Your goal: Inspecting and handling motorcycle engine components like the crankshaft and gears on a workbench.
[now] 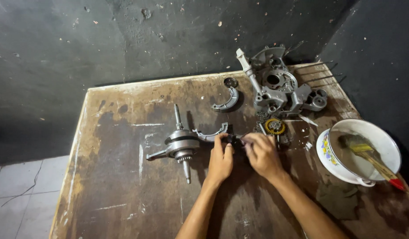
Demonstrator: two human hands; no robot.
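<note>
My left hand (221,160) and my right hand (261,154) meet over the middle of a stained wooden table (120,177). Together they pinch a small dark metal part (234,138) between their fingertips. Just left of my left hand lies a steel crankshaft (181,144) with its connecting rod, and a curved brake shoe (212,133) rests between it and my fingers. A gold-coloured gear (274,127) sits just beyond my right hand.
A grey engine crankcase (280,90) stands at the back right, with a second brake shoe (226,102) and a small round ring (230,82) to its left. A white enamel bowl (381,138) holding a brush (372,157) sits at the right edge. Dark walls surround the table.
</note>
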